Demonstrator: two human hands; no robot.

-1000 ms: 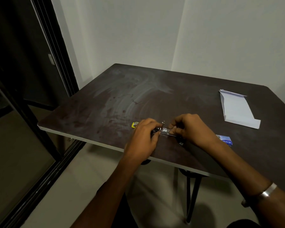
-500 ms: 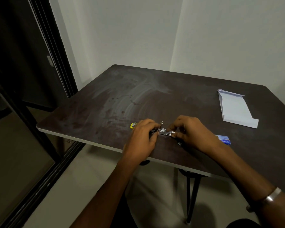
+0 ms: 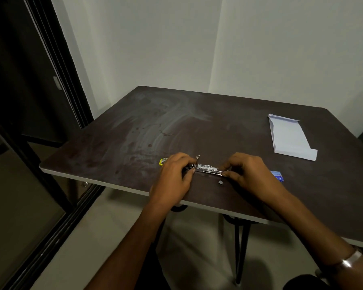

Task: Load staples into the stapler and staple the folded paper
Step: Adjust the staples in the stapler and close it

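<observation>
A small stapler point(image 3: 205, 168) lies opened on the dark table point(image 3: 197, 130) near its front edge, its metal staple channel showing and a yellow end point(image 3: 162, 162) poking out to the left. My left hand point(image 3: 174, 176) grips the stapler's left part. My right hand point(image 3: 249, 174) pinches the right end of the metal channel with thumb and fingers. A small dark piece point(image 3: 220, 182) lies on the table just below the stapler. The folded white paper point(image 3: 289, 137) rests at the back right, apart from both hands.
A blue staple box point(image 3: 278, 176) peeks out behind my right wrist. A metal bracelet point(image 3: 351, 259) sits on my right forearm. A dark sliding door frame point(image 3: 57, 80) stands to the left of the table. White walls close the corner behind.
My right hand has drawn back to the right, uncovering more of the metal channel and the small dark piece on the table. My left hand stays on the stapler.
</observation>
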